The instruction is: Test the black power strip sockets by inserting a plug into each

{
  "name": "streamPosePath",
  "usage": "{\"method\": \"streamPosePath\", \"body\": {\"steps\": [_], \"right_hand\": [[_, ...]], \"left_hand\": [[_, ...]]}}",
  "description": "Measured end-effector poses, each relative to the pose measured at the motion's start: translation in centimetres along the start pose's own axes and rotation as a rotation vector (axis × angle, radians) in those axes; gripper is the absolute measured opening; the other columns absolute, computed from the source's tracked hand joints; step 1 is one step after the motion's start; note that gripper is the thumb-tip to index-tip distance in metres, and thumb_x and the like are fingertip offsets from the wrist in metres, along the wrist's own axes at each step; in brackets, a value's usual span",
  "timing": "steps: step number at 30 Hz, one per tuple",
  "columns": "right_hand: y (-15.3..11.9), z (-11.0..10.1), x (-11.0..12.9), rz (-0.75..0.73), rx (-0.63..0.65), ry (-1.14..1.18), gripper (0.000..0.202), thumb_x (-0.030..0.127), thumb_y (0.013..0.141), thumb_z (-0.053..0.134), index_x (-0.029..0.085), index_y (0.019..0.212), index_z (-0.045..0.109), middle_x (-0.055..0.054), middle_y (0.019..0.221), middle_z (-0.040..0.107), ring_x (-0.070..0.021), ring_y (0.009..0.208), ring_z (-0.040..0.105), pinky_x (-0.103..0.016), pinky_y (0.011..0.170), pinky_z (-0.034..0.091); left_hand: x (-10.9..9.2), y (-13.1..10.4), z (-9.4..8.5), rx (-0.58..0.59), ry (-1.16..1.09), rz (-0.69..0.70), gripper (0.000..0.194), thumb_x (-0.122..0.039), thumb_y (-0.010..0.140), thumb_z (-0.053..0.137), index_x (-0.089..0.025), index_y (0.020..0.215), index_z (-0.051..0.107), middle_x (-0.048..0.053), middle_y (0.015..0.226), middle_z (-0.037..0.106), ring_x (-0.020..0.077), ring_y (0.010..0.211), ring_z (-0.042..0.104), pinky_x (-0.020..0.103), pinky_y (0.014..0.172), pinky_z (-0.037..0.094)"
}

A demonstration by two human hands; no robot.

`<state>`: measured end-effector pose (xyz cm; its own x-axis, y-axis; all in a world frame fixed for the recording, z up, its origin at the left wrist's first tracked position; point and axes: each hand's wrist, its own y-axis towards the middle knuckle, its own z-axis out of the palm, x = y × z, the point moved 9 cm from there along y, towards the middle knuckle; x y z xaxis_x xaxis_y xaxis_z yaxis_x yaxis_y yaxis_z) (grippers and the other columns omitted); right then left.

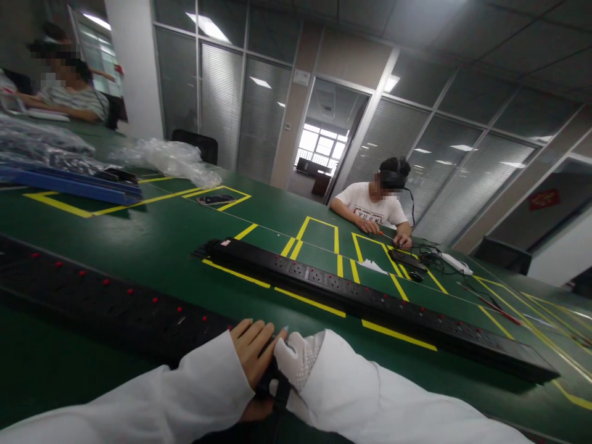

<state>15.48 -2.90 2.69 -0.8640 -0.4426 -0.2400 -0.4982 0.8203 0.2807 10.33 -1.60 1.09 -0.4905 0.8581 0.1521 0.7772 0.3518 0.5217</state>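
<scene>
My bare left hand (255, 350) rests with its fingers over the near end of a long black power strip (139, 308), which runs off to the left and carries a row of red dots. My right hand (296, 359), in a white dotted glove, is curled right beside it, touching or nearly touching the left fingertips. A black piece (280, 394) shows beneath both hands; what exactly the fingers grip is partly hidden. Farther off, another long black power strip (370, 299) lies diagonally over the green table (287, 330).
Across the table a person (374, 206) handles black cables (428, 256) near a white strip (457, 264). Blue rails (78, 185), clear plastic wrap (171, 160) and a phone (216, 200) lie at the left. More people sit at the far left. Yellow tape marks the table.
</scene>
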Motion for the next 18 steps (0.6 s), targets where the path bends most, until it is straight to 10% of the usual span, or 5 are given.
{"method": "streamPosePath", "body": {"steps": [6, 18], "right_hand": [[-0.3, 0.4, -0.4, -0.051, 0.055, 0.123, 0.013, 0.032, 0.088, 0.042, 0.027, 0.09, 0.054, -0.002, 0.093, 0.061, -0.0155, 0.089, 0.059, -0.025, 0.071, 0.05], [-0.2, -4.1, -0.7, -0.065, 0.152, 0.222, 0.017, 0.033, 0.088, 0.044, 0.025, 0.101, 0.052, -0.001, 0.089, 0.06, -0.0133, 0.075, 0.058, -0.021, 0.062, 0.045]], "left_hand": [[-0.1, 0.0, -0.8, -0.108, 0.063, -0.03, 0.04, -0.005, 0.089, 0.036, -0.019, 0.123, 0.052, 0.008, 0.105, 0.064, 0.0235, 0.095, 0.059, 0.041, 0.084, 0.042], [-0.1, -0.1, -0.3, 0.01, -0.052, -0.008, 0.043, -0.029, 0.089, 0.046, -0.015, 0.129, 0.048, 0.014, 0.111, 0.061, 0.0295, 0.099, 0.056, 0.047, 0.085, 0.044]]}}
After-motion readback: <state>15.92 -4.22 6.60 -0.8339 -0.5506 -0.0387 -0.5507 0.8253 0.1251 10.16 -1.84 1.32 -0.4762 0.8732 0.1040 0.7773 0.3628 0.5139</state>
